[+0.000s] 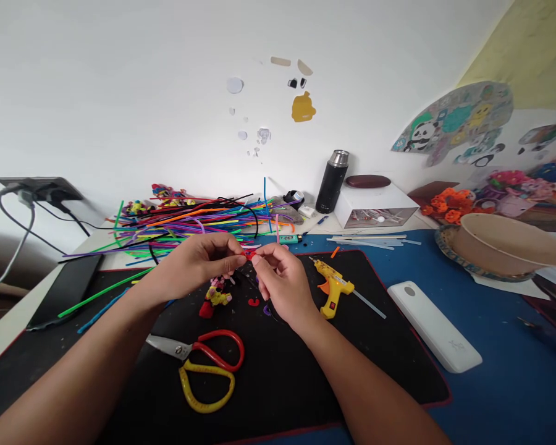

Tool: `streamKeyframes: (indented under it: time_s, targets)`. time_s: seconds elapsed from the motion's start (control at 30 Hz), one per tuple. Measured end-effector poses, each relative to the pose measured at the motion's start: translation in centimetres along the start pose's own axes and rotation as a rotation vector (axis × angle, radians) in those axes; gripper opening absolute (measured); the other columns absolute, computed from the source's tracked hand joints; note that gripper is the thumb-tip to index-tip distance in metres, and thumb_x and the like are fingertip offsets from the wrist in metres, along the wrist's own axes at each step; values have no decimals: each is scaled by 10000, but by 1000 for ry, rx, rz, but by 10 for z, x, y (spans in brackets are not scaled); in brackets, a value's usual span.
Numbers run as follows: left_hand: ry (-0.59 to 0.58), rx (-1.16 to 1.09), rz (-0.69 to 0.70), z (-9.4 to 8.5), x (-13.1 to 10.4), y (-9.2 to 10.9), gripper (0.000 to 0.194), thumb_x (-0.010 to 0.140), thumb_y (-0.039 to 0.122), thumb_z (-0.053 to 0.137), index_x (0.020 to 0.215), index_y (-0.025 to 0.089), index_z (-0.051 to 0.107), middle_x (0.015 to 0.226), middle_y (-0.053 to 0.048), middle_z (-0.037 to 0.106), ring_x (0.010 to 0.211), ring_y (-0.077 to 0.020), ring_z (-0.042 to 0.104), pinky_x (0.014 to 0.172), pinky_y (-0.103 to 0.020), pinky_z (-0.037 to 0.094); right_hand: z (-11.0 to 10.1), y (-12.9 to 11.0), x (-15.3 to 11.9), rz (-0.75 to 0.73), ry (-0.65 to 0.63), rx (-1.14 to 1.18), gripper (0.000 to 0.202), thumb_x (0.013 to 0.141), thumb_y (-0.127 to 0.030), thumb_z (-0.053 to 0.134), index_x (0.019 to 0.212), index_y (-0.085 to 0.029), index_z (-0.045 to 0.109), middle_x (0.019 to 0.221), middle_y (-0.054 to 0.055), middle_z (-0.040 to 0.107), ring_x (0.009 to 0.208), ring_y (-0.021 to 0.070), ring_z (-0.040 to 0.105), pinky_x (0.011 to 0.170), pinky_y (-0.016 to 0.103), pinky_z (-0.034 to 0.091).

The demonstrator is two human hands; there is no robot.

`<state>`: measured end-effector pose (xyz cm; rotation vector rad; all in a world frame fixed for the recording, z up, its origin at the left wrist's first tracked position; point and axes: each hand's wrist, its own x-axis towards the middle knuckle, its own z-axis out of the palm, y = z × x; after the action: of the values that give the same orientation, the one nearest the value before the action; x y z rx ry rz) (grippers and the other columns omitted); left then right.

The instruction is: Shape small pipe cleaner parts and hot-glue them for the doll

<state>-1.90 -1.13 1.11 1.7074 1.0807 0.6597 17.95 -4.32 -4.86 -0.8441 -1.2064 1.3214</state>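
Head view: a white wall (120,93) with paper cutouts (303,108) stuck on it rises behind a table with a blue cover (384,256), on which a black mat (282,389) lies. Along the wall sprawls a heap of coloured pipe cleaners (189,222); right of it come a dark flask (331,185), upright, then a white box (375,199) with an open front, and a beige bowl (491,247) farther right. Over the mat are the left hand (206,256) and right hand (282,281), nearly meeting. Scissors (185,352) with one red and one yellow handle lie on the mat below the left wrist, blades partly hidden by the forearm. A white slab (433,327) rests across the mat's right edge, and a yellow glue gun (334,287) lies on the mat beside the right hand, a clear stick jutting from its rear. Under the left hand sits a small fuzzy figure (217,296), yellow, pink and red; a red curl (254,302) lies just right of it. Smallest is the red piece (249,254) between the hands, above the mat: thumb and forefinger of each close on it, mostly covering it.
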Motion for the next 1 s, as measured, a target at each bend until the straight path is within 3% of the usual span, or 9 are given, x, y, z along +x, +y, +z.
streamKeyframes:
  time_s: [0.33, 0.6, 0.83, 0.9, 1.0]
  targets:
    - [-41, 35, 19, -3, 1, -3, 406, 939, 577, 765, 925, 171, 755, 802, -22, 702, 678, -155, 610, 626, -257, 510, -1, 3, -1, -52, 9, -125, 157, 925, -374, 679, 871, -241, 616, 581, -92, 462, 470, 105, 419, 478, 244, 313]
    - [-55, 245, 73, -10, -5, 2, 315, 996, 494, 710, 958, 190, 784, 793, -11, 719, 705, -160, 634, 641, -243, 494, 2, 0, -2, -53, -16, -218, 111, 896, -306, 657, 823, -235, 612, 581, -83, 488, 507, 108, 447, 506, 245, 327]
    - [-60, -82, 7, -14, 0, -2, 473, 901, 632, 825, 1011, 173, 798, 809, -35, 744, 695, -171, 685, 664, -278, 586, 0, 1, 0, 32, -35, -11, 207, 901, -407, 711, 854, -241, 598, 582, -105, 487, 395, 77, 400, 413, 232, 282]
    - [-84, -169, -22, -13, 2, -6, 486, 876, 615, 865, 1069, 175, 792, 814, -36, 754, 657, -162, 681, 629, -276, 586, 0, -1, 1, 58, -71, 32, 223, 891, -418, 723, 849, -239, 597, 589, -106, 497, 381, 70, 406, 398, 226, 280]
    - [-129, -267, -57, -12, 3, -10, 445, 850, 563, 915, 1003, 166, 784, 790, -36, 755, 632, -142, 673, 608, -244, 569, 0, -2, 1, 88, -103, 67, 234, 879, -424, 737, 851, -234, 603, 597, -107, 518, 366, 62, 420, 389, 218, 285]
